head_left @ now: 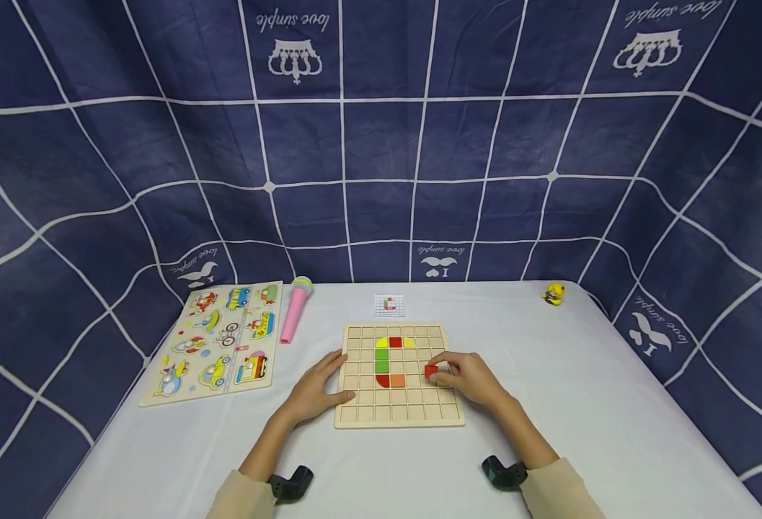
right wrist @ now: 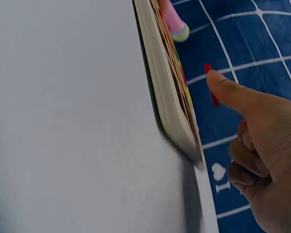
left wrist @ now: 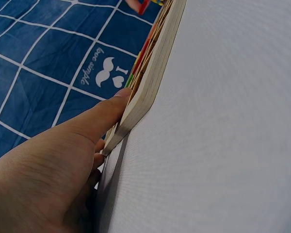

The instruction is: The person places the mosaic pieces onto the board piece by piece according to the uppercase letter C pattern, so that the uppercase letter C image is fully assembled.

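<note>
We see a square wooden grid board (head_left: 399, 376) lying flat on the white-covered desk (head_left: 582, 389). In its cells sit coloured tiles in a curved column: yellow and red tiles (head_left: 395, 342) at the top, green tiles (head_left: 382, 360) below, then red and orange pieces (head_left: 390, 380) at the bottom. Our right hand (head_left: 468, 376) hovers over the board's right part, its grip pinched on a small red wooden block (head_left: 430, 371). Our left hand (head_left: 316, 389) lies with relaxed fingers against the board's left edge, thumb pressing the rim, grasping nothing. A small pattern card (head_left: 389, 305) lies just beyond the board. Farther left rest a pink toy microphone (head_left: 295, 308) and a wooden vehicle puzzle board (head_left: 218, 342); a yellow toy figure (head_left: 554, 293) stands at the far right.
</note>
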A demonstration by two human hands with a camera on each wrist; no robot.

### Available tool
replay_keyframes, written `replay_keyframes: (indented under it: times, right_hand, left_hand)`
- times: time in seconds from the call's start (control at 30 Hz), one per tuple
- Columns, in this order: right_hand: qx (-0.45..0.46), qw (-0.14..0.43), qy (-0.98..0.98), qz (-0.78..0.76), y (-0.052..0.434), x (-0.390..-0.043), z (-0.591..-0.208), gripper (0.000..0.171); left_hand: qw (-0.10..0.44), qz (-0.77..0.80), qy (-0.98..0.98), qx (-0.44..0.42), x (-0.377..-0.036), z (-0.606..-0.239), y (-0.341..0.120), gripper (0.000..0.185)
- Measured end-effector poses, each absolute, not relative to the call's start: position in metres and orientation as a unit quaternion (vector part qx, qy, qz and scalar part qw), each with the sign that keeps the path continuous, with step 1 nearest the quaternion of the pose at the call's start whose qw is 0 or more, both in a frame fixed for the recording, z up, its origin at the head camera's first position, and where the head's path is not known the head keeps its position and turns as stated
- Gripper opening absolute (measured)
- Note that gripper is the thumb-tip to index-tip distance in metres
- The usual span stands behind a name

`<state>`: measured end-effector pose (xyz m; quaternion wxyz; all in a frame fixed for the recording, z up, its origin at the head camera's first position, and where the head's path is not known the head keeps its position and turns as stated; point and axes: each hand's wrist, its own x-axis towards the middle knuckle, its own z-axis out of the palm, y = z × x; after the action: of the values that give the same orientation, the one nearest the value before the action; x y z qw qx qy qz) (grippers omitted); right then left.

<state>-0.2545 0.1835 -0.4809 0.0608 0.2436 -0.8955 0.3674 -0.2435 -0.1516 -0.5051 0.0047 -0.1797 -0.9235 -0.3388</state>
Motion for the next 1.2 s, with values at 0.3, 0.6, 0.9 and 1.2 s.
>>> replay_keyframes:
  times: [0.3, 0.6, 0.9, 1.2]
  right_hand:
    - [0.313, 0.087, -0.879, 0.35, 0.161, -0.26, -0.495, 0.019]
    - [0.29, 0.052, -0.89, 0.348, 0.157, -0.259, -0.493, 0.02]
    - [0.286, 0.041, -0.891, 0.35, 0.156, -0.26, -0.496, 0.019]
    - [0.283, 0.039, -0.892, 0.349, 0.155, -0.259, -0.495, 0.022]
  left_hand:
    - [0.004, -0.349, -0.919, -0.182, -0.244, -0.507, -0.153, 0.084]
    - [0.006, -0.345, -0.921, -0.183, -0.244, -0.507, -0.153, 0.083]
    - [0.003, -0.348, -0.92, -0.179, -0.243, -0.506, -0.152, 0.083]
    - [0.004, -0.348, -0.921, -0.179, -0.243, -0.507, -0.152, 0.083]
